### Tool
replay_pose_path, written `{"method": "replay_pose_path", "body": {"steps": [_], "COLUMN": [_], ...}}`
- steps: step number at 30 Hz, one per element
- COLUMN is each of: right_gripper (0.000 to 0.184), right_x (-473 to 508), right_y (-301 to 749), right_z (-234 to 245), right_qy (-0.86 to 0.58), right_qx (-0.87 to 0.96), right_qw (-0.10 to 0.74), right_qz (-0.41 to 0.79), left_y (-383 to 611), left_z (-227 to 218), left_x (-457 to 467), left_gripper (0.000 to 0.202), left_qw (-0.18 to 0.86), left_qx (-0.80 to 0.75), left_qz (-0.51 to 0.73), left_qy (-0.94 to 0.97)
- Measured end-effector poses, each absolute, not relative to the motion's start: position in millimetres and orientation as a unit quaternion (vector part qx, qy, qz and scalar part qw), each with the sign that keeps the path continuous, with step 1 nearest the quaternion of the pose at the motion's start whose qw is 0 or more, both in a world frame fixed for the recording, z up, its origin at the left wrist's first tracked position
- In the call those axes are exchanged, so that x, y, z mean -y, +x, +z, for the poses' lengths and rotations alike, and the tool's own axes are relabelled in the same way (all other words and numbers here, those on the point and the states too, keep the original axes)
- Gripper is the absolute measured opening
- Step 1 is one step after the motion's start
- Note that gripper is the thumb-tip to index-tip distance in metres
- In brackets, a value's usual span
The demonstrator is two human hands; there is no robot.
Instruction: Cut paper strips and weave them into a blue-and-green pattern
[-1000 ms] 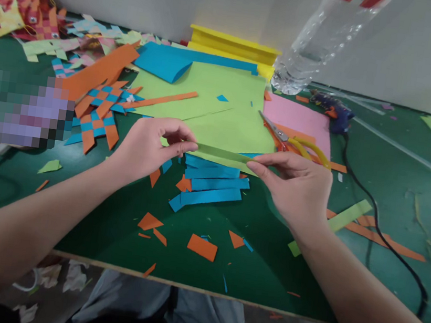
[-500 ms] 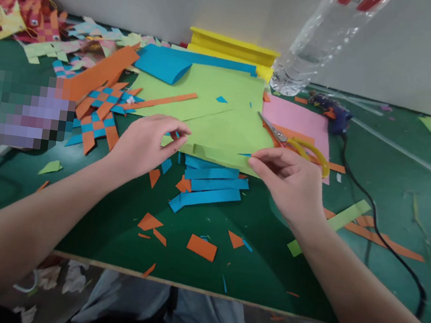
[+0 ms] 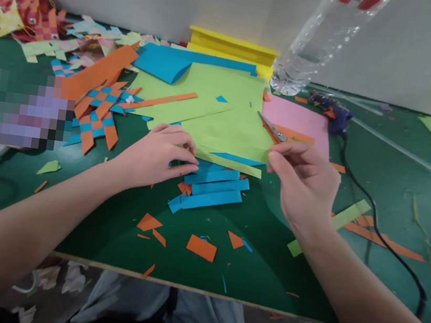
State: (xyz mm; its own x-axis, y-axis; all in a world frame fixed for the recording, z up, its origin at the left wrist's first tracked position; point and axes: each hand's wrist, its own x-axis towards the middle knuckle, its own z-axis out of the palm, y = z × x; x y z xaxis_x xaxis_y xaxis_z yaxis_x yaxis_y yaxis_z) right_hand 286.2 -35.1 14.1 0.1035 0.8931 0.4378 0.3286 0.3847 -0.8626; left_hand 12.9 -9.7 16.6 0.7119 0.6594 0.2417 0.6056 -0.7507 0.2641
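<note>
My left hand (image 3: 156,154) is curled low over the desk, thumb and index fingertips close together at the left ends of the paper strips; what they pinch, if anything, is hidden. A light green paper strip (image 3: 240,167) lies beside these fingertips, with a thin blue sliver (image 3: 235,159) above it. My right hand (image 3: 306,179) is closed, thumb against index finger, at the right end of a faint, blurred light green strip (image 3: 233,145) over the green sheet (image 3: 228,126). Scissors (image 3: 277,131) lie by its knuckles, their yellow handles mostly hidden. Several blue strips (image 3: 212,200) lie below.
Orange-and-blue woven paper pieces (image 3: 101,107) and a blurred-out device (image 3: 27,113) lie left. A clear plastic bottle (image 3: 307,52) stands at the back. A dark cable (image 3: 372,203) curves down the right side. Orange scraps (image 3: 202,247) are scattered near the front edge.
My left hand has come down and slightly right. My right hand has shifted right, over the scissors' handles. The strip that lay between the hands has moved right, away from the left fingertips.
</note>
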Motion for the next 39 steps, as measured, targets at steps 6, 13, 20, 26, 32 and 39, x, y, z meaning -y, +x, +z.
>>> {"method": "replay_pose_path", "body": {"steps": [6, 13, 20, 26, 32, 39], "right_gripper": [0.010, 0.006, 0.007, 0.004, 0.014, 0.015], "right_x": [36.5, 39.6, 40.0, 39.0, 34.9, 34.2], "right_y": [289.7, 284.3, 282.8, 284.7, 287.2, 288.7], "right_z": [10.6, 20.5, 18.8, 18.6, 8.6, 9.1], "right_qy": [-0.479, -0.476, -0.519, -0.514, -0.501, -0.509], "right_qx": [0.631, 0.685, 0.776, 0.779, 0.810, 0.797], "right_qw": [0.538, 0.455, 0.326, 0.349, 0.302, 0.319], "right_qz": [0.287, 0.311, 0.148, 0.085, 0.044, 0.056], "left_y": [11.8, 6.6, 5.6, 5.1, 5.4, 10.4], "left_z": [16.9, 13.6, 9.7, 11.0, 10.3, 19.9], "left_x": [7.3, 4.1, 3.1, 2.4, 2.8, 6.3], "left_gripper": [0.033, 0.028, 0.026, 0.024, 0.024, 0.026], "left_qw": [0.093, 0.018, 0.021, 0.029, 0.067, 0.127], "left_qx": [-0.354, -0.433, -0.431, -0.440, -0.445, -0.450], "left_qz": [0.173, 0.167, 0.128, 0.130, 0.180, 0.212], "left_qy": [0.914, 0.886, 0.893, 0.888, 0.875, 0.858]}}
